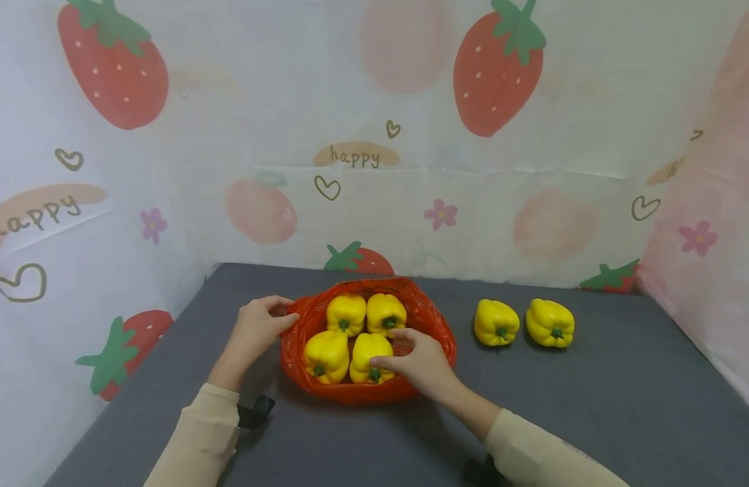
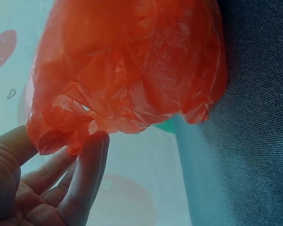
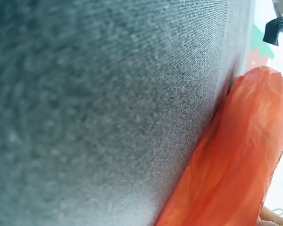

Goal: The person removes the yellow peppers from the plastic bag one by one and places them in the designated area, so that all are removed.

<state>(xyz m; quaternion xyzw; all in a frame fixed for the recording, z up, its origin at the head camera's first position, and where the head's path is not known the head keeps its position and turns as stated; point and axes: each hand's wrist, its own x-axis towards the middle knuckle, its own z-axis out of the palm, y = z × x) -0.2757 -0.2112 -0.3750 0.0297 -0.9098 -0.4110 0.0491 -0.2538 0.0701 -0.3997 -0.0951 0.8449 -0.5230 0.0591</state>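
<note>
A red plastic bag (image 1: pixel 368 392) stands on the grey table with its mouth spread wide, and several yellow bell peppers (image 1: pixel 327 356) sit inside. At its left rim my left hand (image 1: pixel 259 331) pinches the plastic between thumb and fingers; the left wrist view shows the crumpled bag (image 2: pixel 132 61) edge at the fingertips. Over the bag's right side is my right hand (image 1: pixel 426 362), thumb and fingers apart beside the front right bell pepper (image 1: pixel 365 348). The thumb overlaps that pepper; firm contact is unclear. Only a bit of the right hand (image 3: pixel 272 217) shows in its wrist view.
Two more yellow bell peppers (image 1: pixel 496 322) lie on the table (image 1: pixel 593 399) to the right of the bag. A white cloth backdrop (image 1: pixel 374 216) printed with strawberries rises behind the table and along both sides.
</note>
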